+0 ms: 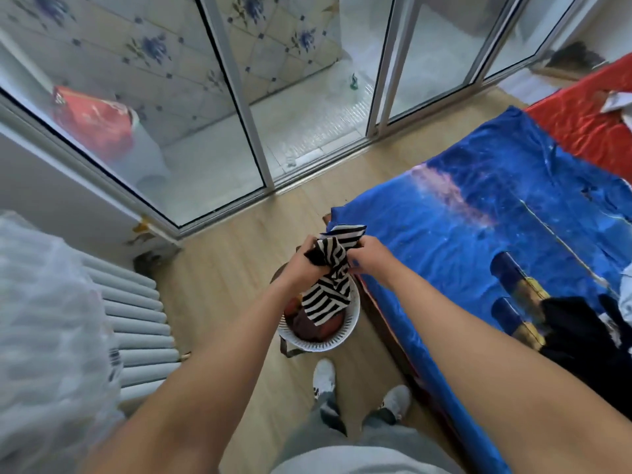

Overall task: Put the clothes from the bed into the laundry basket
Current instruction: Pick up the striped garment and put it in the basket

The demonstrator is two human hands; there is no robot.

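Observation:
A black-and-white striped garment hangs bunched above the white laundry basket on the floor beside the bed. My left hand and my right hand both grip its upper part, and its lower end dangles into the basket's opening. Dark red and brown clothes lie inside the basket. The bed with a blue starry cover stands to the right. A pile of black clothes lies on it near the right edge of the view.
Glass sliding doors close off a tiled balcony ahead. A white radiator stands at the left, with sheer white fabric in front of it. A red blanket covers the bed's far end. My feet in white shoes stand on the wooden floor.

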